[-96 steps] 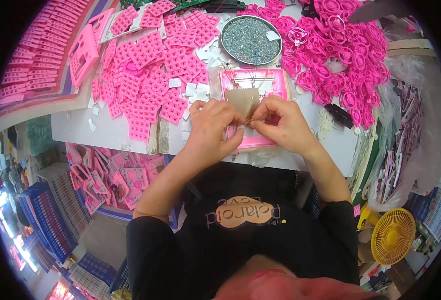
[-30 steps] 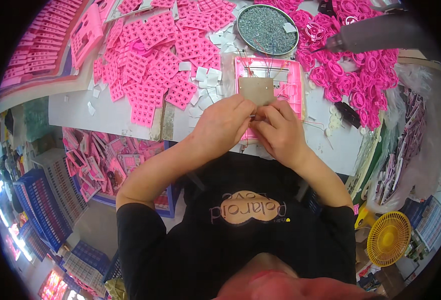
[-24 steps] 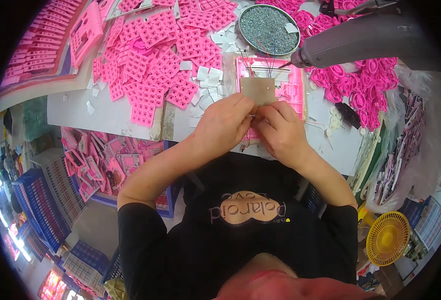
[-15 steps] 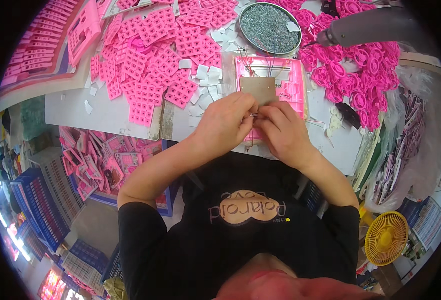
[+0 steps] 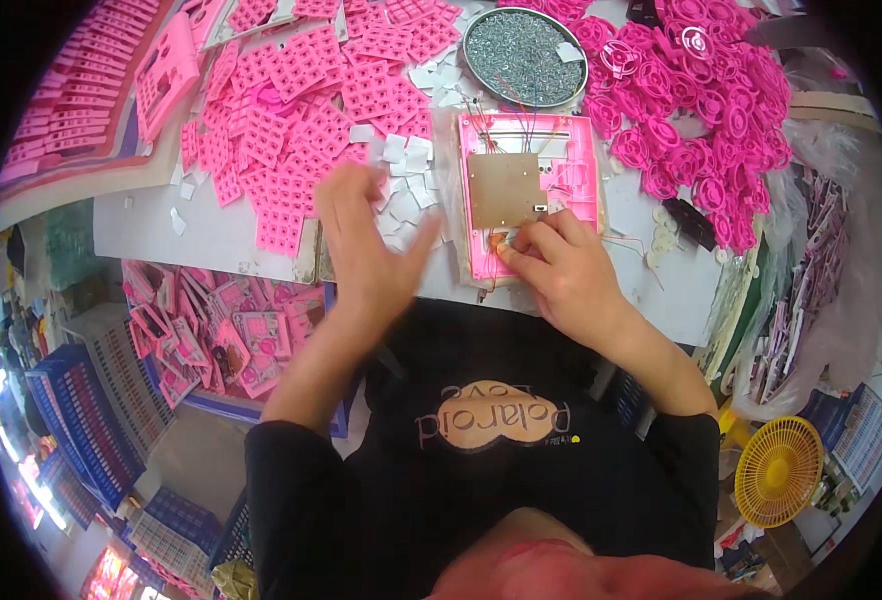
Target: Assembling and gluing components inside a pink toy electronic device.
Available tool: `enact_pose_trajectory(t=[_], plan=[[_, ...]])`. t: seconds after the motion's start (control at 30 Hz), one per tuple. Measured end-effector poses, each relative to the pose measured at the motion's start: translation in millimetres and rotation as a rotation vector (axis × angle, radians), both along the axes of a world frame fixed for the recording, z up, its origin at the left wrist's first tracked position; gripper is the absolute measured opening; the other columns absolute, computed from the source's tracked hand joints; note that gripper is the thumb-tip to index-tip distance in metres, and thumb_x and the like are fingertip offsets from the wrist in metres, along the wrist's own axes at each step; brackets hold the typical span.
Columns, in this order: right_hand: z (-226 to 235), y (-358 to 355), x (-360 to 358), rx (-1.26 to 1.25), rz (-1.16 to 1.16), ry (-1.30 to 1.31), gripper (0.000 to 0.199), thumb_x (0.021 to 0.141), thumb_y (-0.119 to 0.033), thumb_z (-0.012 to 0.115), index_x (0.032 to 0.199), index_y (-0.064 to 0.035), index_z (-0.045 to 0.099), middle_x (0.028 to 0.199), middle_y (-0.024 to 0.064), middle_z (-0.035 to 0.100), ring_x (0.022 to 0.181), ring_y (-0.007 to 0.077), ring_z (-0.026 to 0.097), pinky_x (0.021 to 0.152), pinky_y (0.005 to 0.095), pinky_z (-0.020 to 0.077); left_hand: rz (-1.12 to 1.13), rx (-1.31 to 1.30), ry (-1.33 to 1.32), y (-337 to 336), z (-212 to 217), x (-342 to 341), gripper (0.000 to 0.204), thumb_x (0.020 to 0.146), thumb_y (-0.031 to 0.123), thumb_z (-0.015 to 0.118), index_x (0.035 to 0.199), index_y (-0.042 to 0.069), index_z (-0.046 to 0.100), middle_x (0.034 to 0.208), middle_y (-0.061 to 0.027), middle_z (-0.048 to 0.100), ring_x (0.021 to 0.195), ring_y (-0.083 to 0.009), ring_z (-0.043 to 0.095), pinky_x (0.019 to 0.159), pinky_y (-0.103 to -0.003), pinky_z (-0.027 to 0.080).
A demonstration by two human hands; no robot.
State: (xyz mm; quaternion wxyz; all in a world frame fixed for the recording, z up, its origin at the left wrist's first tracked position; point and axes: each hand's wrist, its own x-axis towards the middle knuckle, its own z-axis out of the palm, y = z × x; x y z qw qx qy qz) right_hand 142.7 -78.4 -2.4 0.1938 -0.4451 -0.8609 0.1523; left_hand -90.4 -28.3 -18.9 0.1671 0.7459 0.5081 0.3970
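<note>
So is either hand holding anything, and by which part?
The left hand is open, nothing visible in it. The right hand has fingertips at a small orange piece in the pink housing; whether it's gripped cannot be told.

Readable lettering: on my black shirt (image 5: 481, 350), chest print only. Tan patch (image 5: 483, 412), rounded, two-lobed along one edge; one large word (image 5: 496, 423) laid across it in plain, rounded letters, dark against the tan, running past the patch on both sides onto the black cloth, where it goes dull and faint. From up here I see it upside down. Shorter word (image 5: 488, 391), smaller, sits on the hem side of the large one, overlapping the patch edge, likewise inverted. Small yellow mark (image 5: 575, 439) near one end of the large word; tiny characters (image 5: 559, 440) just beside it, too small to make out.
</note>
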Motion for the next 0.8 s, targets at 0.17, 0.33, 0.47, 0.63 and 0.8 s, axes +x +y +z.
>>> enact_pose_trajectory(t=[0.17,0.33,0.47,0.63,0.8], plan=[[-2.4,0.7,0.4,0.028,-0.002,0.092,0.029,0.07,-0.005,0.073,0.099,-0.0048,0.072,0.091,0.0055,0.061,0.091,0.0258,0.057,0.074,0.0369,0.0501,-0.144,-0.507,-0.023,-75.8,-16.4,18.1,0.057,0.081,0.004,0.078,0.128,0.001,0.045,0.08,-0.0063,0.058,0.07,-0.0131,0.057,0.062,-0.026,0.044],[-1.3,0.9,1.4,0.02,-0.006,0.164,0.036,0.071,-0.002,0.075,0.107,-0.0035,0.071,0.092,0.0075,0.062,0.085,0.0275,0.059,0.071,0.0368,0.0508,-0.248,-0.882,-0.324,-69.2,-5.9,-2.5,0.046,0.089,0.003,0.07,0.129,0.004,0.047,0.078,-0.0032,0.061,0.065,-0.0109,0.057,0.056,-0.025,0.043],[-1.2,-1.4,-1.3,-0.015,-0.049,0.112,0.04,0.074,-0.001,0.075,0.114,-0.0029,0.069,0.093,0.0091,0.062,0.084,0.029,0.058,0.071,0.0382,0.0504,-0.347,-1.286,-1.012,-12.6,5.2,-40.7,0.027,0.095,0.001,0.058,0.122,0.003,0.058,0.086,-0.0025,0.063,0.067,-0.0085,0.056,0.063,-0.022,0.046],[2.7,-0.5,-8.1,-0.037,-0.019,0.019,0.039,0.08,-0.01,0.072,0.117,-0.0019,0.066,0.093,0.0082,0.057,0.089,0.0265,0.057,0.075,0.0385,0.0502,-0.357,-1.135,-1.212,18.2,16.9,-8.5,0.033,0.095,0.001,0.059,0.128,-0.001,0.062,0.1,-0.0096,0.068,0.072,-0.0085,0.058,0.065,-0.02,0.046],[9.3,6.0,1.8,-0.133,0.115,-0.002,0.041,0.08,-0.013,0.071,0.12,-0.0033,0.066,0.098,0.01,0.057,0.091,0.0274,0.057,0.076,0.0401,0.0505,-0.354,-0.929,-0.875,13.4,0.8,2.1,0.026,0.096,0.006,0.066,0.12,-0.002,0.068,0.101,-0.0099,0.07,0.077,-0.0084,0.062,0.063,-0.02,0.046]])
